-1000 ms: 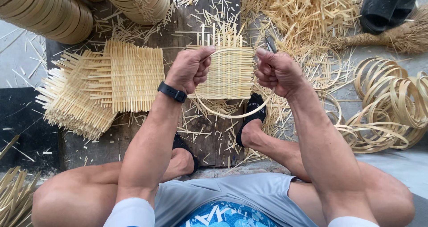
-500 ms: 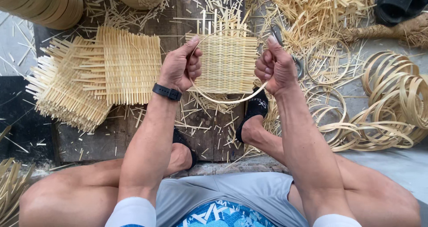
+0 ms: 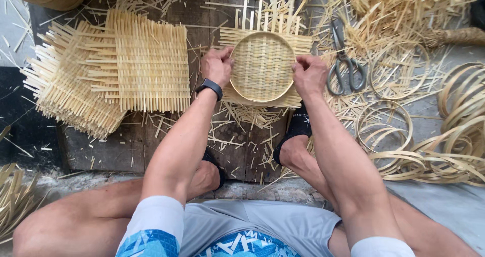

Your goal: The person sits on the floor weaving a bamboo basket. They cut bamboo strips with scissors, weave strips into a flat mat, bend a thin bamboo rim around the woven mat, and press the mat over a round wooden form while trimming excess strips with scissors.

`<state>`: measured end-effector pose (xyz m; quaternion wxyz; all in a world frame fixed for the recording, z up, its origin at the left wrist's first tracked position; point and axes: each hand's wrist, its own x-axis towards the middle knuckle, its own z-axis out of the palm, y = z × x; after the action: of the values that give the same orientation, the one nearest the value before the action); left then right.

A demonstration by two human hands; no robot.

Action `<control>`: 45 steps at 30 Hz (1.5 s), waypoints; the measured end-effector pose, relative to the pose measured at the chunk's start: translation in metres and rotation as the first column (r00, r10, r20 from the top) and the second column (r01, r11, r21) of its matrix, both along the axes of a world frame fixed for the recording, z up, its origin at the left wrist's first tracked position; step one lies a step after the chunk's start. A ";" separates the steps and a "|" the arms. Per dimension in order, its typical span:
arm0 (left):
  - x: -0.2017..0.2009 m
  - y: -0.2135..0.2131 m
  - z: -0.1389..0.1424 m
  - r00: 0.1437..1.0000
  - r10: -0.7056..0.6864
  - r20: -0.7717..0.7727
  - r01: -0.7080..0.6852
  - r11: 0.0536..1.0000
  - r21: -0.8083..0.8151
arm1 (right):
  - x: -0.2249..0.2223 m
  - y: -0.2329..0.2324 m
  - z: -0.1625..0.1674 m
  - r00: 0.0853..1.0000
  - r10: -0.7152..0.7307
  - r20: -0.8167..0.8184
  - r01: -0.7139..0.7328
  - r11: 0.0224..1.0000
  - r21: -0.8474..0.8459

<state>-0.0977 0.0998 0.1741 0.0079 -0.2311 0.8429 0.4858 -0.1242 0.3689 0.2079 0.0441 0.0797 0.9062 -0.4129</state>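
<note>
Both hands, left hand (image 3: 217,65) and right hand (image 3: 309,74), gripped a round bamboo hoop (image 3: 262,66), pressing it onto a woven bamboo mat (image 3: 298,42); seating it evenly seemingly needed firm, balanced pressure.

Woven mat (image 3: 298,42) mostly hidden beneath the round hoop (image 3: 262,66).

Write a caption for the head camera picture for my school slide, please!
Left hand and right hand press a bamboo hoop onto a woven mat, scissors nearby.
</note>
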 end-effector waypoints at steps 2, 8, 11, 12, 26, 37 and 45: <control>0.002 -0.003 -0.008 0.999 0.009 0.045 -0.011 0.999 0.043 | -0.003 0.001 -0.006 0.996 -0.025 0.081 0.032 0.996 -0.085; -0.003 -0.002 0.005 0.992 0.059 0.110 -0.067 0.995 0.068 | -0.002 0.003 0.001 0.992 -0.044 0.114 0.054 0.994 -0.091; -0.001 0.001 0.014 0.989 0.079 0.125 -0.083 0.996 0.030 | 0.002 0.008 -0.011 0.986 -0.065 0.150 0.080 0.993 -0.092; 0.001 0.003 0.015 0.986 0.094 0.138 -0.100 0.994 0.038 | 0.002 0.011 -0.018 0.982 -0.078 0.173 0.094 0.992 -0.088; -0.027 -0.042 0.068 0.955 0.134 0.266 -0.155 0.986 0.060 | -0.037 0.003 -0.062 0.993 0.031 0.112 -0.017 0.992 -0.124; -0.007 -0.031 0.002 0.997 0.072 0.027 -0.077 0.967 0.243 | -0.012 0.026 -0.063 0.977 0.009 0.212 0.059 0.948 -0.312; -0.039 -0.015 0.024 0.945 -0.308 -0.111 0.269 0.925 -0.268 | -0.014 -0.017 0.020 0.915 0.404 -0.008 -0.382 0.873 0.304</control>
<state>-0.1368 0.0848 0.1981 -0.0135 -0.0659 0.9202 0.3856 -0.1387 0.3516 0.2283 0.0824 -0.1153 0.9558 -0.2575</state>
